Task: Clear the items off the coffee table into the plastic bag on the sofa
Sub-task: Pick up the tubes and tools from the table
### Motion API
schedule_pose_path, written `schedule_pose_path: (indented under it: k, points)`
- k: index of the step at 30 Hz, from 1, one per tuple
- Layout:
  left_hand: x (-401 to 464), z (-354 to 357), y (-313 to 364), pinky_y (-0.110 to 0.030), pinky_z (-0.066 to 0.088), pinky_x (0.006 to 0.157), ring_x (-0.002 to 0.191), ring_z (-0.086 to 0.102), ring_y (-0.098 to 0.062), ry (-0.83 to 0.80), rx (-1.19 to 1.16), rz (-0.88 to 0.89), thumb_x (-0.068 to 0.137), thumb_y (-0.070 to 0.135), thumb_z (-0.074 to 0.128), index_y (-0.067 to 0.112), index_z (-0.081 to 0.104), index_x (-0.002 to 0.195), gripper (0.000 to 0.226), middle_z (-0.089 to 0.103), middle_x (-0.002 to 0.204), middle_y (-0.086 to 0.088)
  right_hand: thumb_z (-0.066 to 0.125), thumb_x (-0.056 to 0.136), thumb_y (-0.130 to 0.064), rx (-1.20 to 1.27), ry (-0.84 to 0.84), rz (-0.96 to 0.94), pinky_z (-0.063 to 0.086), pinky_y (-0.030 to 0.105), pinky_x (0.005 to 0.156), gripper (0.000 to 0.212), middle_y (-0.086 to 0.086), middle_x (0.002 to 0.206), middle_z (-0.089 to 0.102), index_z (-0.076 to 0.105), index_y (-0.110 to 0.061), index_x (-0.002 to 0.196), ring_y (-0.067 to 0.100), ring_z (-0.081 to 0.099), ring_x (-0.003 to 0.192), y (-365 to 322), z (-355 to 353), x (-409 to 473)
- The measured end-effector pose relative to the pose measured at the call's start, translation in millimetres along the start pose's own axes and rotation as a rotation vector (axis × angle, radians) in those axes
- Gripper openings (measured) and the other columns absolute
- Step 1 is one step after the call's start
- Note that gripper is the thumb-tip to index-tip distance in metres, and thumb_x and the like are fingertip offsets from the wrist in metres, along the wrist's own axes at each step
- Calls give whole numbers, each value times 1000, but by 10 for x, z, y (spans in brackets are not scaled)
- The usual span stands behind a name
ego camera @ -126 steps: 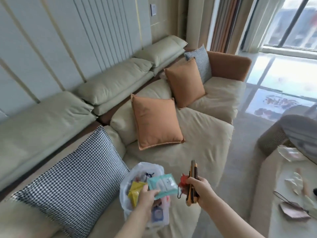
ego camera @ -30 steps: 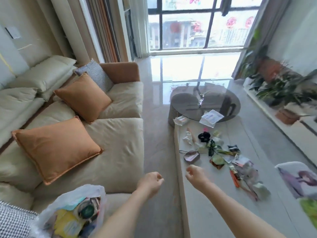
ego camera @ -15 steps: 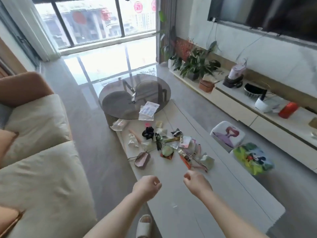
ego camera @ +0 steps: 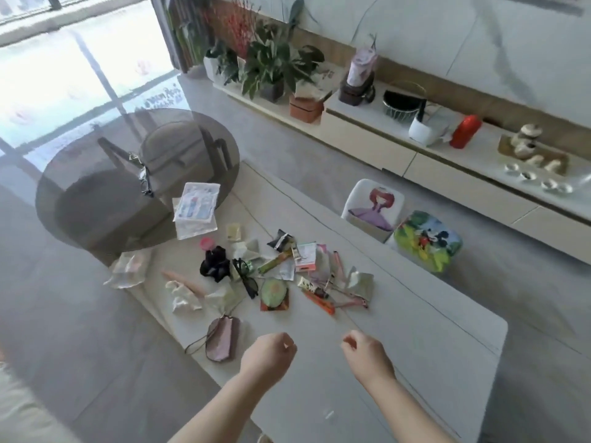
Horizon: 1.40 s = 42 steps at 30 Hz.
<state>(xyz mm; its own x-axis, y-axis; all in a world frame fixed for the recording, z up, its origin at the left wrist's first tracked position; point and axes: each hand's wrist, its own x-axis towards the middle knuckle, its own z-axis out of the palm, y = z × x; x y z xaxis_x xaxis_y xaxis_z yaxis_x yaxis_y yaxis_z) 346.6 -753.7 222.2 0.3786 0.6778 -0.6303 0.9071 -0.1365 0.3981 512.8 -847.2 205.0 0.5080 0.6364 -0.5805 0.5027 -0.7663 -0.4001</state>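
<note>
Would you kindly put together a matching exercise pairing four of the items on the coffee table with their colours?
Things:
1. scrunchie
2. flat pouch with a cord
3. small round lid
4. long thin pen-like stick

Colours:
A. orange
B. black
C. bright pink
D. dusty mauve

Pairs: 1-B, 2-D, 3-C, 4-A. All four lie on the coffee table; the pouch lies nearest the left hand.
</note>
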Motion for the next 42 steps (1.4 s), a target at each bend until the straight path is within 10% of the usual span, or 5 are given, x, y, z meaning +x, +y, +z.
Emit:
schedule_pose_path:
  k: [17,35,42]
  points:
    - [2456,1615,-258,-35,49,96,103,63,-20,-102,-595,-169,95,27,48,17,56,127,35,67,110,-4,51,93,-31,-141,72,-16,44,29,87,33,-3,129,50,50,-23,126,20,48,120,653,1304,2338]
    - [2972,1467,-152,-37,55,75,77,62,-22,-41,-1327,-377,96,11,49,6,51,103,9,57,88,-12,48,91,-49,-21,115,-194,46,29,74,37,-3,112,56,55,-28,122,20,59,101,383,1393,2598]
    - [3042,1412,-335,-29,44,55,58,49,-19,-39,-1369,-439,94,-2,34,9,47,96,17,49,72,-10,49,94,-19,-266,180,-61,48,35,76,22,3,119,55,50,-19,115,29,62,102,226,1543,3006]
